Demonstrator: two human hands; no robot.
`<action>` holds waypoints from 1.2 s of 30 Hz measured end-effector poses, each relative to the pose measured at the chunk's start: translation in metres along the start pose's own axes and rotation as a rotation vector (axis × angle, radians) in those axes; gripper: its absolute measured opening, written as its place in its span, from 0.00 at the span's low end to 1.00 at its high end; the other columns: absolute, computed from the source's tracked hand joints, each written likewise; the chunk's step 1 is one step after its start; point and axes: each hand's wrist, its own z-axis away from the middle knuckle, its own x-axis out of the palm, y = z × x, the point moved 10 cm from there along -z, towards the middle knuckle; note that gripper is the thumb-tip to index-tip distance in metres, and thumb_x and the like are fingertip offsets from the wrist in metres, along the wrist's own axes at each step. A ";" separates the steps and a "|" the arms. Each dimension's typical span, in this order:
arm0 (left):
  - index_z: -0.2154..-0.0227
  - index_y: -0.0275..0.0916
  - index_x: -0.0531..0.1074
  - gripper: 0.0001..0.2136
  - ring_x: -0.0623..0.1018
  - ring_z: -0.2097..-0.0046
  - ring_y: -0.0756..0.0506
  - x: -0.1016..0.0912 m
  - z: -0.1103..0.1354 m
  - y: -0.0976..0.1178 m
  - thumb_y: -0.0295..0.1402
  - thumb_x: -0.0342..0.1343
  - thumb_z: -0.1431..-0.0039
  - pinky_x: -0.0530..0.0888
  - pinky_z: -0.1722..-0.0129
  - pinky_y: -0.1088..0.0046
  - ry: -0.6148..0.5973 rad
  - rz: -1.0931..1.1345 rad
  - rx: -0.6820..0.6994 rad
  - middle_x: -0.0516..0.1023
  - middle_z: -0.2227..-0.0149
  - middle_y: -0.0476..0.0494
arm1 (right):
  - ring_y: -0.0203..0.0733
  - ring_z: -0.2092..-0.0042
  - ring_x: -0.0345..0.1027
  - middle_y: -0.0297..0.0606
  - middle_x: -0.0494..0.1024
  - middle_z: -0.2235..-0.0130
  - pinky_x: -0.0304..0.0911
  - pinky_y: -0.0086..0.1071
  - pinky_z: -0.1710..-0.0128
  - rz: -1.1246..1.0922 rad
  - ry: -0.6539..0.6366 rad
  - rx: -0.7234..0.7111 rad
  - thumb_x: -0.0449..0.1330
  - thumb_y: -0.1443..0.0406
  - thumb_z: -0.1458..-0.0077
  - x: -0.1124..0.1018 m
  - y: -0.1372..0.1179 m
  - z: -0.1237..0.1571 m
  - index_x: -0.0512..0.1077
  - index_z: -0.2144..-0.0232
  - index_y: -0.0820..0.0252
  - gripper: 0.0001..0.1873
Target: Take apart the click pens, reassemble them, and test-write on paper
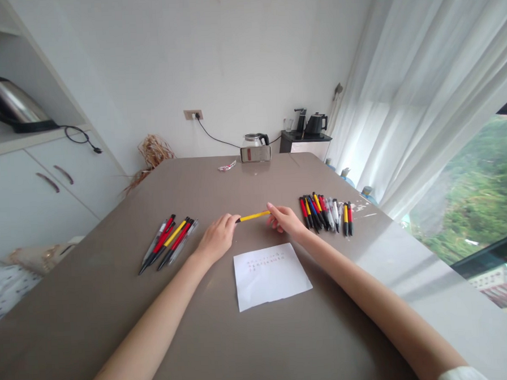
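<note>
Between my two hands a yellow pen [254,216] with a black end is held level over the table. My left hand [218,236] pinches its black end, and my right hand [284,218] grips the other end between thumb and fingers. Just below lies a white sheet of paper [270,277] with lines of small handwriting. To the left of my left hand rests a group of red, yellow, black and clear pens [171,239]. Beside my right hand, a larger row of red, yellow, blue and white pens [322,209] lies on the table.
The brown table [193,340] stretches to the far wall. At its far edge stand a box [255,153] and a glass pot [253,139]; a small patterned item [227,166] lies nearby. A black kettle [316,123] is on a stand behind. White curtains [400,74] hang at right.
</note>
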 end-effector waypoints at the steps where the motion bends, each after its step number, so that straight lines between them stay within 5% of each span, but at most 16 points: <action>1: 0.54 0.38 0.59 0.15 0.69 0.59 0.45 0.000 0.000 0.005 0.28 0.35 0.41 0.66 0.59 0.67 -0.005 0.009 0.038 0.68 0.61 0.40 | 0.29 0.81 0.56 0.37 0.71 0.77 0.49 0.23 0.86 -0.089 -0.037 0.020 0.51 0.49 0.53 0.007 0.003 0.001 0.70 0.71 0.64 0.23; 4: 0.52 0.38 0.58 0.15 0.68 0.57 0.46 -0.003 0.000 0.010 0.28 0.36 0.41 0.65 0.56 0.67 0.020 0.065 0.079 0.68 0.60 0.41 | 0.26 0.83 0.53 0.35 0.70 0.80 0.49 0.21 0.87 -0.241 -0.091 0.047 0.56 0.53 0.56 0.016 0.008 0.003 0.69 0.75 0.64 0.18; 12: 0.60 0.39 0.64 0.12 0.69 0.59 0.48 -0.019 0.000 -0.003 0.32 0.38 0.41 0.66 0.58 0.69 0.134 0.218 -0.022 0.69 0.64 0.44 | 0.25 0.82 0.54 0.31 0.67 0.81 0.51 0.20 0.86 -0.461 -0.037 0.092 0.60 0.56 0.58 0.000 0.012 0.000 0.70 0.74 0.66 0.16; 18: 0.61 0.38 0.63 0.10 0.69 0.60 0.48 -0.022 -0.001 0.013 0.32 0.39 0.42 0.66 0.59 0.69 0.166 0.216 0.019 0.69 0.65 0.43 | 0.27 0.81 0.59 0.35 0.71 0.79 0.54 0.20 0.86 -0.655 -0.089 0.104 0.55 0.53 0.54 0.028 -0.001 0.015 0.69 0.69 0.66 0.20; 28: 0.66 0.37 0.62 0.10 0.67 0.64 0.47 -0.011 -0.003 0.032 0.31 0.36 0.42 0.66 0.63 0.70 0.069 0.227 0.017 0.66 0.68 0.43 | 0.29 0.86 0.54 0.36 0.69 0.86 0.48 0.22 0.89 -0.518 -0.264 0.320 0.49 0.52 0.50 0.053 0.013 0.028 0.68 0.80 0.65 0.21; 36: 0.76 0.38 0.60 0.14 0.63 0.73 0.51 -0.016 -0.008 0.022 0.36 0.35 0.42 0.62 0.72 0.75 0.066 0.479 -0.150 0.62 0.76 0.49 | 0.27 0.86 0.54 0.36 0.71 0.85 0.51 0.22 0.87 -0.561 -0.257 0.264 0.49 0.61 0.49 0.052 0.006 0.027 0.69 0.80 0.66 0.17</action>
